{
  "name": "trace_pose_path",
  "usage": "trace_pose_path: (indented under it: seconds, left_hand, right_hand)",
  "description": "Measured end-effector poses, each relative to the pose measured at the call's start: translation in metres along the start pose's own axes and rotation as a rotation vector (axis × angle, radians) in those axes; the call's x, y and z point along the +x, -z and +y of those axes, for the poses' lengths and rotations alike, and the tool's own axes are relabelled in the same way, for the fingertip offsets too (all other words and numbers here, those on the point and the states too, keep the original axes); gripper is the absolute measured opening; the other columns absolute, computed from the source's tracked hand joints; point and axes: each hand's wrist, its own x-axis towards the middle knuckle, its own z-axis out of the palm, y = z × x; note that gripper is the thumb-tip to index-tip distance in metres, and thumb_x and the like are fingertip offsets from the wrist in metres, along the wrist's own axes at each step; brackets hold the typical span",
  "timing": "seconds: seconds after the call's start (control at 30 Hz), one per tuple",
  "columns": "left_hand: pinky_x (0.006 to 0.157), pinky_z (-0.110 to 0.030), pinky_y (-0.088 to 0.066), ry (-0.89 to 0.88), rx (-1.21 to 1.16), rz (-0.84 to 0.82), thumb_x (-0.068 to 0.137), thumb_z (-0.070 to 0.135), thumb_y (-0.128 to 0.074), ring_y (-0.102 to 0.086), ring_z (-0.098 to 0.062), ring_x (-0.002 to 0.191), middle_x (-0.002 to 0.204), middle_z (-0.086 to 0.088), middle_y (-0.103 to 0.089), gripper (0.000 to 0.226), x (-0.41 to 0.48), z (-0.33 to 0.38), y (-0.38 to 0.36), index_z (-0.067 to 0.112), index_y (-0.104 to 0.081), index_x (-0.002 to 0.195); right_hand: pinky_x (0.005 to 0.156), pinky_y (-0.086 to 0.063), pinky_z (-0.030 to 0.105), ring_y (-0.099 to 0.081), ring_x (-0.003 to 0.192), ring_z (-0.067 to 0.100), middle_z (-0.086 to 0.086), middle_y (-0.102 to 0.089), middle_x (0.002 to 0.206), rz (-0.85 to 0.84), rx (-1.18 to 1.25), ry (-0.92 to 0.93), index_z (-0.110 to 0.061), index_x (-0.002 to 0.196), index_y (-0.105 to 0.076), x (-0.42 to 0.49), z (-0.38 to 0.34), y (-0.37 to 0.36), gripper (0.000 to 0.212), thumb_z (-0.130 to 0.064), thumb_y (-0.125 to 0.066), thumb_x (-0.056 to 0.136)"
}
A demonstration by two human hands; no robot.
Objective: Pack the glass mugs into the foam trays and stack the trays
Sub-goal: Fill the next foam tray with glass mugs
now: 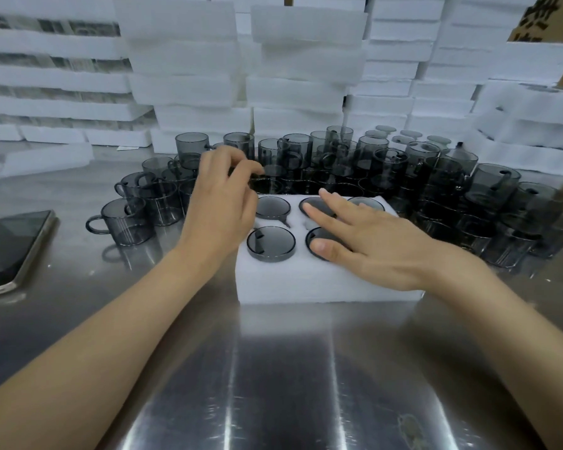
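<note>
The foam tray [306, 280] sat at frame centre on the steel table [273, 368], with dark glass mugs [271, 243] seated in its round holes. The right hand [377, 245] lay flat on the tray, fingers straight and resting on mug rims. The left hand [221, 196] hovered over the tray's left end, fingers bent and blurred; whether it held anything could not be told. Loose mugs [371, 164] crowded behind the tray, with stacked foam trays [189, 60] behind them. A phone [10, 245] lay at left.

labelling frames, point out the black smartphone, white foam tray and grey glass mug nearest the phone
black smartphone [10, 248], head view, screen centre
white foam tray [306, 284], head view, bare front wall
grey glass mug [130, 225], head view, side wall
</note>
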Motion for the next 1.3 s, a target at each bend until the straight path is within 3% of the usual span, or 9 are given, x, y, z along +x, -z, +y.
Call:
trace_pose_path:
  seconds: [0.13,0.27,0.43,0.73,0.83,0.97,1.07,1.17,1.3]
  left_hand:
    - [0.068,-0.040,-0.045,0.337,0.022,-0.149,0.098,0.034,-0.044,-0.054,-0.025,0.081,0.083,-0.004,-0.058,0.030,0.004,-0.001,0.007,0.010,-0.057,0.086]
    - [0.055,-0.032,-0.036,0.573,0.104,-0.558,0.089,0.067,-0.038,-0.058,-0.029,0.073,0.074,-0.012,-0.062,0.067,0.003,0.003,0.012,0.004,-0.056,0.074]
    - [0.065,-0.031,-0.043,0.688,-0.224,-0.845,0.093,0.050,-0.041,-0.053,-0.023,0.065,0.076,-0.015,-0.061,0.047,0.005,0.002,0.022,0.007,-0.056,0.083]
    - [0.057,-0.032,-0.031,0.644,-0.201,-0.698,0.094,0.048,-0.040,-0.043,-0.017,0.062,0.072,-0.002,-0.046,0.042,0.001,0.010,0.024,0.010,-0.040,0.075]
    - [0.055,-0.030,-0.030,0.765,-0.405,-0.540,0.084,0.063,-0.052,-0.041,-0.010,0.052,0.066,0.005,-0.040,0.052,0.004,0.015,0.025,0.015,-0.035,0.076]
    - [0.067,-0.038,-0.052,0.929,-0.776,-0.321,0.074,0.050,-0.075,-0.061,-0.018,0.079,0.099,-0.003,-0.057,0.047,0.014,0.018,0.031,0.023,-0.044,0.096]
    - [0.058,-0.025,-0.054,0.853,-0.996,-0.146,0.067,0.038,-0.083,-0.069,-0.007,0.073,0.107,-0.003,-0.060,0.053,0.018,0.017,0.035,0.026,-0.048,0.104]
    - [0.078,-0.029,-0.055,0.693,-0.976,-0.030,0.066,0.037,-0.080,-0.064,-0.009,0.088,0.114,-0.003,-0.056,0.050,0.014,0.010,0.034,0.031,-0.050,0.106]
    - [0.087,-0.029,-0.052,0.529,-0.922,0.034,0.077,0.034,-0.068,-0.060,-0.004,0.089,0.116,-0.001,-0.053,0.038,0.005,-0.001,0.025,0.031,-0.049,0.111]
  right_hand:
    - [0.107,-0.008,0.012,-0.008,0.136,-0.015,-0.031,-0.012,0.153,0.213,0.373,-0.040,-0.052,0.147,-0.008,-0.003,0.003,-0.007,0.065,-0.070,-0.009,0.084]
    - [0.093,-0.040,0.020,-0.054,0.113,0.005,-0.006,-0.063,0.123,0.792,0.608,-0.283,-0.029,0.133,-0.054,0.000,0.021,-0.007,0.036,-0.029,-0.037,0.101]
    - [0.077,-0.052,0.035,-0.063,0.083,0.020,0.000,-0.071,0.096,0.704,0.447,-0.487,-0.021,0.109,-0.069,0.001,0.041,-0.013,0.029,-0.020,-0.047,0.089]
    - [0.069,-0.042,0.027,-0.055,0.071,0.007,-0.020,-0.056,0.075,0.827,0.433,-0.346,-0.021,0.103,-0.071,-0.005,0.033,-0.014,0.025,-0.020,-0.052,0.088]
    - [0.074,-0.049,0.034,-0.058,0.077,0.011,-0.015,-0.062,0.082,0.906,0.364,-0.321,-0.024,0.099,-0.071,-0.009,0.025,-0.011,0.024,-0.019,-0.051,0.086]
    - [0.081,-0.046,0.024,-0.056,0.083,0.005,-0.006,-0.062,0.112,1.025,0.458,-0.231,-0.021,0.112,-0.066,-0.009,0.026,-0.008,0.027,-0.014,-0.055,0.088]
    - [0.101,-0.040,0.026,-0.046,0.120,0.007,-0.002,-0.035,0.143,0.990,0.674,-0.238,-0.023,0.140,-0.043,-0.006,0.029,-0.007,0.052,-0.028,-0.061,0.092]
    - [0.113,-0.020,0.027,-0.017,0.141,0.003,-0.013,-0.007,0.157,0.758,0.904,-0.201,-0.032,0.152,-0.004,-0.003,0.025,-0.015,0.095,-0.055,-0.061,0.081]
    - [0.113,-0.034,0.041,-0.042,0.133,0.006,-0.014,-0.038,0.149,0.652,1.231,-0.081,-0.040,0.150,0.002,0.000,0.034,-0.016,0.104,-0.042,-0.074,0.079]
